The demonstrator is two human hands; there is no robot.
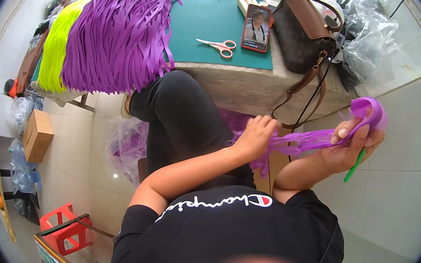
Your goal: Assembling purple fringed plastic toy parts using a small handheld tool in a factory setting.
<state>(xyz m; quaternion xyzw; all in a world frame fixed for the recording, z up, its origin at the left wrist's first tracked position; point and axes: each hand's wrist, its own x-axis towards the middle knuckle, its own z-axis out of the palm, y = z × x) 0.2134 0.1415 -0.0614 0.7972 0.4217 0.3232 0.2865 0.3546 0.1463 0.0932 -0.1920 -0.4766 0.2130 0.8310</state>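
Note:
Stretched between my hands, to the right of my bent knee, is a purple slit, stretchy strip [300, 142]. My right hand [352, 142] is closed on its far end, which curls in a loop above the fingers. A thin green stick-like handle [354, 167] also pokes out below that palm; its other end is hidden. My left hand [257, 139] is closed on the strip nearer my lap, fingers bent over it. More purple material hangs below the left hand, partly behind my arm.
Purple strips [120, 35] and neon yellow strips [59, 44] drape over the table's left edge. Pink-handled scissors [222, 46], a phone [256, 28] and a brown handbag [305, 33] lie on the table. A cardboard box [38, 135] and red stool [67, 229] stand left.

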